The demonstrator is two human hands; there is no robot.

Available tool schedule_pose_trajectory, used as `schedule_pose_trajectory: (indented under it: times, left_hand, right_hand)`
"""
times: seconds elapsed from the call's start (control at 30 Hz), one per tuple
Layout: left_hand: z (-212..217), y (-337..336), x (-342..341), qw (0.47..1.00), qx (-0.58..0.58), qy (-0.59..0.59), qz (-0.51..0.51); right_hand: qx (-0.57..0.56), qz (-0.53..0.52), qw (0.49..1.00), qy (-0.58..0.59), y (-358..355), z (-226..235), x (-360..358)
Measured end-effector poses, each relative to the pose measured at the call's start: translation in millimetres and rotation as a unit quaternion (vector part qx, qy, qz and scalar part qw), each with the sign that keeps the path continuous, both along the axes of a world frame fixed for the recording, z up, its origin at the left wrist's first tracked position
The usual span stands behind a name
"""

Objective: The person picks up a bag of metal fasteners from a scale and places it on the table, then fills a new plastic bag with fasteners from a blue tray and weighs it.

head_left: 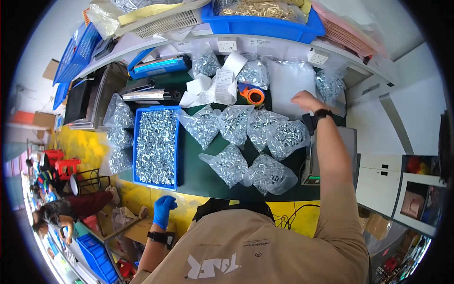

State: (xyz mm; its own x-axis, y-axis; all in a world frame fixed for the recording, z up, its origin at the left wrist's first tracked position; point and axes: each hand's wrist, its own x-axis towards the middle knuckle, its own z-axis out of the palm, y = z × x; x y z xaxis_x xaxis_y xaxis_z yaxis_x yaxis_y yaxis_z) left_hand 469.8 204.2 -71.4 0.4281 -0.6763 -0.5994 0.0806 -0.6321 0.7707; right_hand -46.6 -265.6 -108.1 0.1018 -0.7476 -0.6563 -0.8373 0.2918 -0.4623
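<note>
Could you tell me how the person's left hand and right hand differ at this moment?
The left hand wears a blue glove; the right hand is bare. The left hand hangs low by the near table edge below the blue tray of small metal parts, touching nothing; the right hand reaches far across onto a stack of empty clear bags. The left fingers curl loosely; the right hand lies flatter. Both wrists carry a dark band.

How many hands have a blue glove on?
1. The left hand, hanging below the desk edge near the blue tray, wears a blue glove. The right hand is bare, reaching toward the clear bags at the back.
</note>
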Motion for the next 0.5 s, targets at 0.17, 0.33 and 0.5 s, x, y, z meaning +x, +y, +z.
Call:
schedule_pose_trajectory:
  times: [0.17,0.33,0.5]
  left_hand:
    - [0.2,83.7,-10.5,0.994,0.089,-0.027,0.052]
    - [2.5,116.5,-34.8,0.984,0.124,-0.006,0.128]
    - [9.9,125.7,-49.3,0.983,0.133,-0.043,0.116]
  right_hand:
    - [-0.015,0.102,0.994,0.033,-36.9,-23.4,48.2]
    - [-0.080,0.203,0.942,0.254,-58.1,-94.7,70.9]
    - [-0.122,0.195,0.940,0.253,-43.3,-98.5,84.6]
